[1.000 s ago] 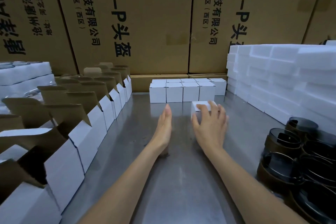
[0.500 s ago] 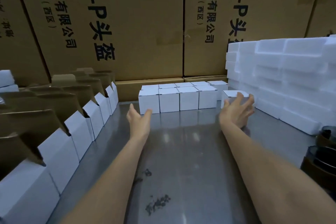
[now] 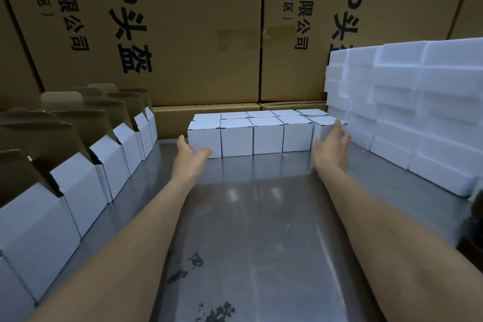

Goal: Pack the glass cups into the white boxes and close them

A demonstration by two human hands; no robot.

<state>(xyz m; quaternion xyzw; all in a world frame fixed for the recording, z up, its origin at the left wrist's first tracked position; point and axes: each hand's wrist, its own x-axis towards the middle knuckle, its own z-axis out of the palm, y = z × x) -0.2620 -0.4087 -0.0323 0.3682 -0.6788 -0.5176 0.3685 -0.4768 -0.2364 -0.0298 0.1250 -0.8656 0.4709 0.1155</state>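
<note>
Several closed white boxes (image 3: 268, 134) stand in two rows at the far end of the steel table (image 3: 261, 230). My right hand (image 3: 332, 149) holds a closed white box (image 3: 322, 128) at the right end of the front row, fingers wrapped over its side. At the row's left end, my left hand (image 3: 189, 155) touches the leftmost closed box (image 3: 203, 136) with straight fingers. Along the left edge runs a line of open white boxes (image 3: 78, 191) with brown flaps up. Only a dark sliver of the glass cups (image 3: 477, 206) shows at the right edge.
A stack of white foam blocks (image 3: 418, 112) fills the right side, right next to the held box. Large brown cartons (image 3: 183, 34) with black print wall off the back. Dark smudges (image 3: 196, 261) mark the table near me.
My right hand has carried the closed box from mid-table to the right end of the front row. My left hand has reached forward to the row's left end. The view has tilted up.
</note>
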